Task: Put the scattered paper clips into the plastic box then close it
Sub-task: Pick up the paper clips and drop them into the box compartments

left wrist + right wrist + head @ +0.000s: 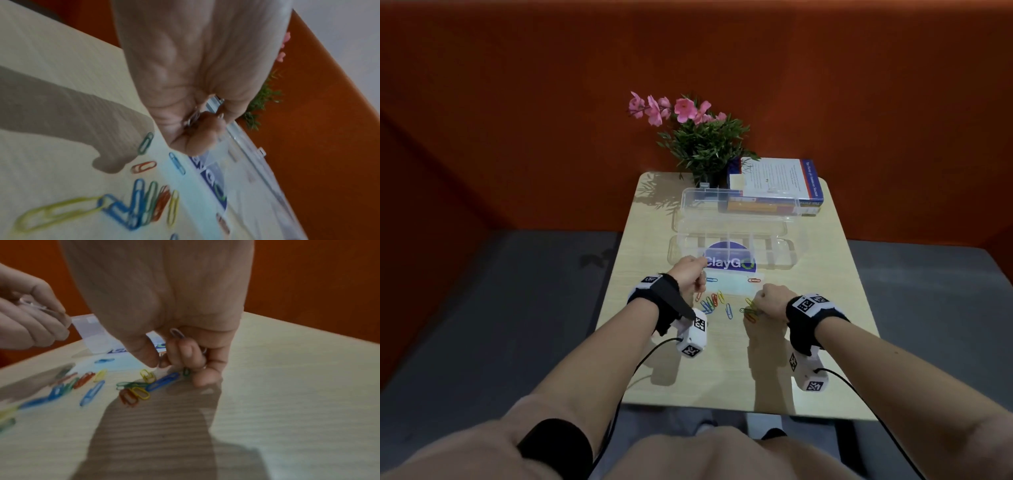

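Observation:
A clear plastic box with dividers stands open on the table, its lid tipped back. Coloured paper clips lie scattered in front of it, also in the left wrist view as paper clips and in the right wrist view as paper clips. My left hand hovers near the box's front left corner, fingers curled round silver clips. My right hand is down at the right-hand cluster, fingers curled round a few clips.
A potted plant with pink flowers and a stack of books stand behind the box. A sticker reading ClayGo lies under the box. The light wooden table has bare surface near me.

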### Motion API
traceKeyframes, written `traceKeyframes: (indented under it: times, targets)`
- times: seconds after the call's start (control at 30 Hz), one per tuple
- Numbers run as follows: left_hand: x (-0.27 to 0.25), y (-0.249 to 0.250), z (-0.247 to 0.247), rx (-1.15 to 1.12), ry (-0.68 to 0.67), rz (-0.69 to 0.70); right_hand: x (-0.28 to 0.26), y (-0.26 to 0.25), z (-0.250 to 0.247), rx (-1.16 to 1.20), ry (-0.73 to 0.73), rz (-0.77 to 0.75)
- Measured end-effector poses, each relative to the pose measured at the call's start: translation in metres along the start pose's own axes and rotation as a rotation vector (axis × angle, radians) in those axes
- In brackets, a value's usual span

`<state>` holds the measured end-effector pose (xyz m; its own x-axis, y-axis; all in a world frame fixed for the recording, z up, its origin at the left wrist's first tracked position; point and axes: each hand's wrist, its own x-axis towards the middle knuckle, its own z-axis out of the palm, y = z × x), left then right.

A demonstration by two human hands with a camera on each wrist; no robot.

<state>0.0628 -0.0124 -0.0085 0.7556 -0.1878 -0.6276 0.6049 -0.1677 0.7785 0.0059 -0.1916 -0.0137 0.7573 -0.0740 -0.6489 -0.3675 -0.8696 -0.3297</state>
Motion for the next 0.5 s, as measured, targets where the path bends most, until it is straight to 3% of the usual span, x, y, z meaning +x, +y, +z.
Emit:
traceKeyframes:
  times: [0.23, 0.37, 0.5]
  targets:
    - [0.011, 0.046, -0.016, -0.107, 0.016, 0.048, -0.007, 0.016, -0.008, 0.976, 0.06, 0.094]
    - [0.025, 0.071, -0.017, -0.023, 0.111, 0.045, -0.014, 0.02, -0.01, 1.199, -0.029, 0.076]
    - [0.042, 0.082, -0.015, 0.058, 0.097, 0.009, -0.018, 0.017, -0.016, 1.3, -0.098, 0.043]
